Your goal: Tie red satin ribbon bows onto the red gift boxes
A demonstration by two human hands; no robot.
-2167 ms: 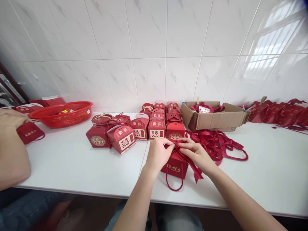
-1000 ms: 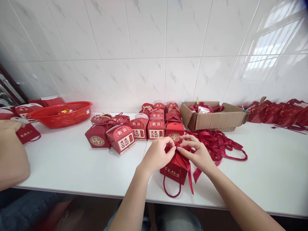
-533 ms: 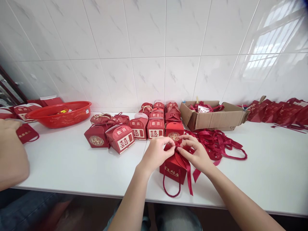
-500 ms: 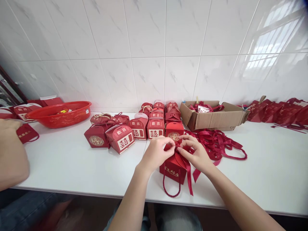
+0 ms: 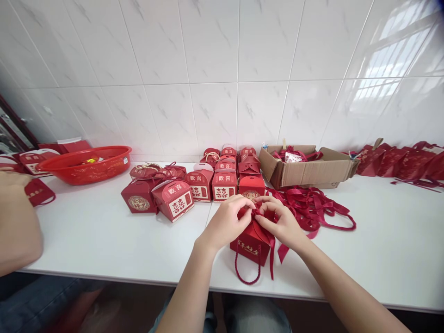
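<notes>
Satin ribbon btwn L fingers, R fingers, atop cuboid box

gold-lettered red box, upright, red ribbon at its top

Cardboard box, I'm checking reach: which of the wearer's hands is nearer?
Right. Right hand: in front of the cardboard box, toward its left end; left hand: farther left.

The front box is red, its lettering apparently gold.
</notes>
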